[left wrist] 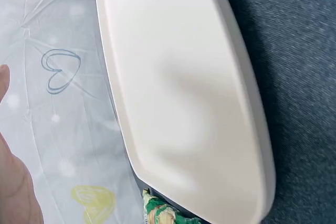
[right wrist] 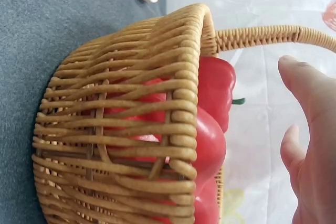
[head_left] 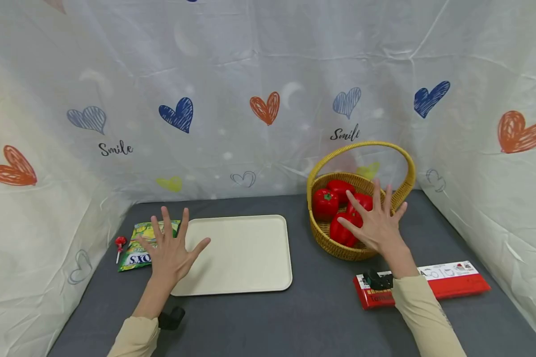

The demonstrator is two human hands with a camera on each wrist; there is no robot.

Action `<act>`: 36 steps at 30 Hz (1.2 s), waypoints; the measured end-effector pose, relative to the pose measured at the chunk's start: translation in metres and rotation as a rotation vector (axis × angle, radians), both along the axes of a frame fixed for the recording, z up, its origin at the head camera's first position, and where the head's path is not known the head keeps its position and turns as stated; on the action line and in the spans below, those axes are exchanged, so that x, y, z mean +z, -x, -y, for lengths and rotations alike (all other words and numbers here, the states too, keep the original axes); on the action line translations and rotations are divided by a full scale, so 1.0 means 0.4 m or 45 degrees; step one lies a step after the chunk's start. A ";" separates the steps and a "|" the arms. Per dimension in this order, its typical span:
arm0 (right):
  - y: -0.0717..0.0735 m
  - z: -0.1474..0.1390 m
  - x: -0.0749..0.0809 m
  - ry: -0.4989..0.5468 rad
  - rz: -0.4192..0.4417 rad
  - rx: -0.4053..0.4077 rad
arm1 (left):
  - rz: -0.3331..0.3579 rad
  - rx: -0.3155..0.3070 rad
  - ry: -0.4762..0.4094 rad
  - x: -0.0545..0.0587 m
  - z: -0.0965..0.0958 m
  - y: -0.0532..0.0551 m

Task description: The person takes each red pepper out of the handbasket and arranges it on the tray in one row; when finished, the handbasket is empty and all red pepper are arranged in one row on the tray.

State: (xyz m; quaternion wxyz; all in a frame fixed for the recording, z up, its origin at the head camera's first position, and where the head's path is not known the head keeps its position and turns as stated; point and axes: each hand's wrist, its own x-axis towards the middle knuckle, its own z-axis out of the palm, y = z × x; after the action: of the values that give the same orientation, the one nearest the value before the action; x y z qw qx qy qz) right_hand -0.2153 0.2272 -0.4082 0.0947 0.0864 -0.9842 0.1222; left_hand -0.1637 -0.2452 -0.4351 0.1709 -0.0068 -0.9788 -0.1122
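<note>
With fingers spread, my left hand (head_left: 171, 255) hovers over the left end of a cream tray (head_left: 245, 255) and a green-yellow snack bag (head_left: 136, 258). It holds nothing. My right hand (head_left: 377, 225), likewise spread and holding nothing, is at the right side of a yellow wicker basket (head_left: 341, 253) with a tall handle. Several red bell peppers (head_left: 325, 204) lie inside the basket. In the right wrist view, the thumb and a finger stay apart from the peppers (right wrist: 215, 87), beside the woven wall (right wrist: 121, 129).
A red lollipop (head_left: 120, 241) lies left of the snack bag. Under my right forearm is a long red and white box (head_left: 460, 282), partly hidden by the sleeve. A white curtain (head_left: 259, 59) with printed hearts surrounds the grey table (head_left: 268, 327) at the back and sides.
</note>
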 end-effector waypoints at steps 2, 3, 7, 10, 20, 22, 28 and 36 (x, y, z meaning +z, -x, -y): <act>-0.003 -0.005 0.002 0.003 0.015 0.003 | 0.000 -0.006 0.000 -0.002 0.004 -0.005; -0.004 -0.007 0.003 0.009 0.020 0.005 | 0.003 -0.015 -0.009 -0.003 0.006 -0.008; -0.008 -0.020 0.006 0.032 0.049 0.027 | 0.029 -0.076 -0.036 -0.007 0.023 -0.025; -0.009 -0.034 0.008 0.094 0.091 0.058 | 0.123 -0.182 -0.168 -0.007 0.045 -0.039; 0.006 -0.106 -0.018 0.581 0.309 0.275 | 0.495 -0.555 -0.547 -0.021 0.174 -0.067; 0.010 -0.121 -0.021 0.694 0.355 0.316 | 0.544 -0.573 -0.574 -0.026 0.193 -0.069; 0.034 -0.156 -0.024 0.984 0.428 0.444 | 0.662 -0.602 -0.702 -0.060 0.227 -0.069; 0.093 -0.172 -0.003 1.215 0.615 0.556 | 0.688 -0.584 -0.695 -0.081 0.221 -0.070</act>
State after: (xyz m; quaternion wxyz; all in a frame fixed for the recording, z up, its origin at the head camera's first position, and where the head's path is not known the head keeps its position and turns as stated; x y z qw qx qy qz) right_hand -0.2527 0.2959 -0.4096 -0.1315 0.2049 -0.7732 0.5856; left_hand -0.1357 -0.3338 -0.4674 -0.1246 -0.1488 -0.8961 -0.3993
